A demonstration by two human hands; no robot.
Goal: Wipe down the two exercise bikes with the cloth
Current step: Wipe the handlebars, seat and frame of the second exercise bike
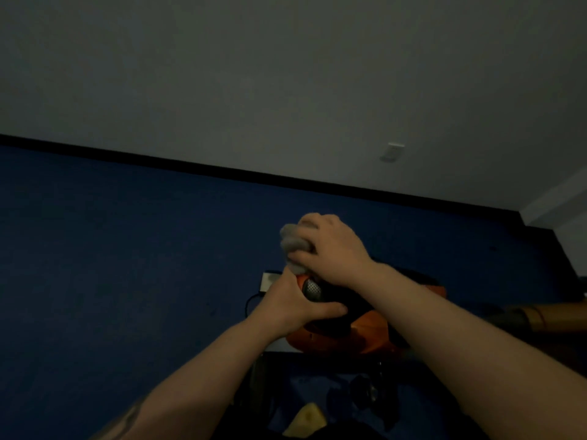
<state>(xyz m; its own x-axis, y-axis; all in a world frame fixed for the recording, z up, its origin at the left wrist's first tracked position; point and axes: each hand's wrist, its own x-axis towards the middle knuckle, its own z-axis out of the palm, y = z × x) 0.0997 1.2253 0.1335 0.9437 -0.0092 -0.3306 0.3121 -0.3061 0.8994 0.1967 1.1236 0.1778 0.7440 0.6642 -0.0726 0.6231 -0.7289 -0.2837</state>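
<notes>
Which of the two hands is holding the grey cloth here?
The right hand, the upper one, is bunched around the grey cloth. The left hand, below it, grips the orange and black bike instead.

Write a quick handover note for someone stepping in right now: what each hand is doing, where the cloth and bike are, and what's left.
Right hand: closed on the grey cloth, pressing it at the top front of the orange and black bike.
Left hand: gripping the bike just below the cloth, steadying it.
Done: cannot tell how much of this bike is wiped; the picture is dim.
Left: finish this bike. The second bike is not clearly in view, so find it and wipe it too.
</notes>
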